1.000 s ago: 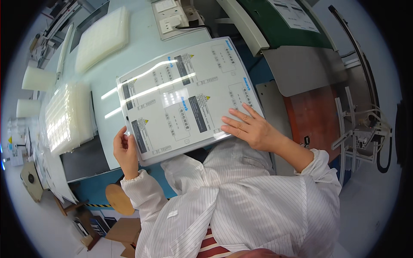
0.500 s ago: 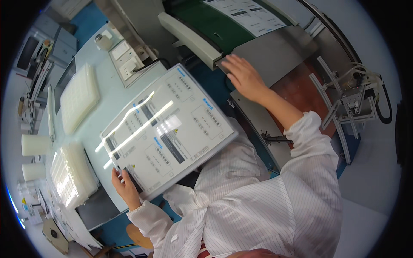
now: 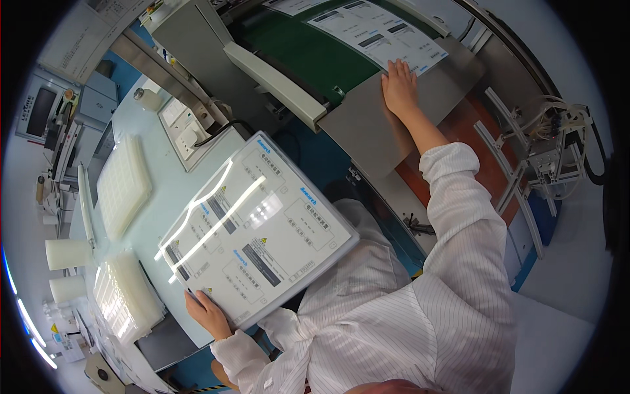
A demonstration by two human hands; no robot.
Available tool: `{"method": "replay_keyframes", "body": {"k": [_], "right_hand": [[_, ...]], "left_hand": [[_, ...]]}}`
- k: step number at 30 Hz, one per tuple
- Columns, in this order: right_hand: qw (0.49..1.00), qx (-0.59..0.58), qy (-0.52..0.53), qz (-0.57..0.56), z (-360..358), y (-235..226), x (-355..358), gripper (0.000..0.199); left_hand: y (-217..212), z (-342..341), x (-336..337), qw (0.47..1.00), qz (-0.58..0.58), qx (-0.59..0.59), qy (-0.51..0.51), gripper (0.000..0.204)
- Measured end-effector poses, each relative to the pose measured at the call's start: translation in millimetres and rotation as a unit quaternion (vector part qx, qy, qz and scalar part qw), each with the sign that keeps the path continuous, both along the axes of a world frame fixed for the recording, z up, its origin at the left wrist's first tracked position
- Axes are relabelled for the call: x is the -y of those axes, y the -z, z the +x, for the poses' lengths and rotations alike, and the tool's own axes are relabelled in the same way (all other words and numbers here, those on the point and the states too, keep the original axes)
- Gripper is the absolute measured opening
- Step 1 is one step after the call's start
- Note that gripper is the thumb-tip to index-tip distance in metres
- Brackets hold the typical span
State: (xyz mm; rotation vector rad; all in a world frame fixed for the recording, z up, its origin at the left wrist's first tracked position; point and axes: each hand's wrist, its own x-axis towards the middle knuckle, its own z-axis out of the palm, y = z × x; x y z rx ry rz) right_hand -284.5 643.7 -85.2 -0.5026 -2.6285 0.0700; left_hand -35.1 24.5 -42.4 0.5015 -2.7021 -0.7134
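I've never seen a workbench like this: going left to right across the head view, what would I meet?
White rolls → milky trays → printed stack, with the left hand at its edge → right hand → metal frame.

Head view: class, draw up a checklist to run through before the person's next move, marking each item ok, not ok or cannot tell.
1. Left hand at the edge of the glossy printed pack: ok.
2. Pack wholly on the table: not ok; its near side juts past the edge, over the lap.
3. Right hand at the near end of the printed sheet: ok, fingertips meet it.
4. Sheet pinched between thumb and fingers: cannot tell; the thumb is hidden.
5. Sheet printed side up: ok.
6. Sheet wholly on the green belt: not ok; its near end overlaps the grey metal plate.
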Motion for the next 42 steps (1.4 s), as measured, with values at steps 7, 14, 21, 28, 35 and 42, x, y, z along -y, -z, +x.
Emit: {"method": "replay_keyframes", "body": {"k": [7, 14, 21, 28, 35, 42], "right_hand": [[0.999, 0.023, 0.023, -0.006, -19.3, -2.3, -8.6, 0.047], [0.997, 0.042, 0.068, -0.008, -14.1, -6.0, -5.5, 0.058], [0.989, 0.129, 0.032, -0.062, 44.0, -12.2, 21.1, 0.065], [0.976, 0.170, -0.120, -0.060, 156.6, -32.7, 61.3, 0.074], [0.948, 0.263, -0.171, 0.052, 199.7, -60.6, 71.3, 0.062], [0.958, 0.044, -0.229, -0.167, 191.4, -89.5, 136.1, 0.043]], "left_hand": [[5.2, -0.1, 1.3, 0.999, -0.039, -0.017, -0.029, 0.043], [6.1, -1.0, 1.7, 0.998, -0.047, -0.024, -0.029, 0.043], [-2.7, -1.4, -2.3, 1.000, 0.018, -0.003, -0.019, 0.046], [6.5, 3.1, 3.7, 0.998, 0.014, -0.054, -0.026, 0.046], [4.7, 4.4, 6.0, 0.998, 0.032, -0.058, -0.013, 0.046], [0.4, 7.5, 5.4, 0.984, 0.160, -0.067, -0.046, 0.042]]}}
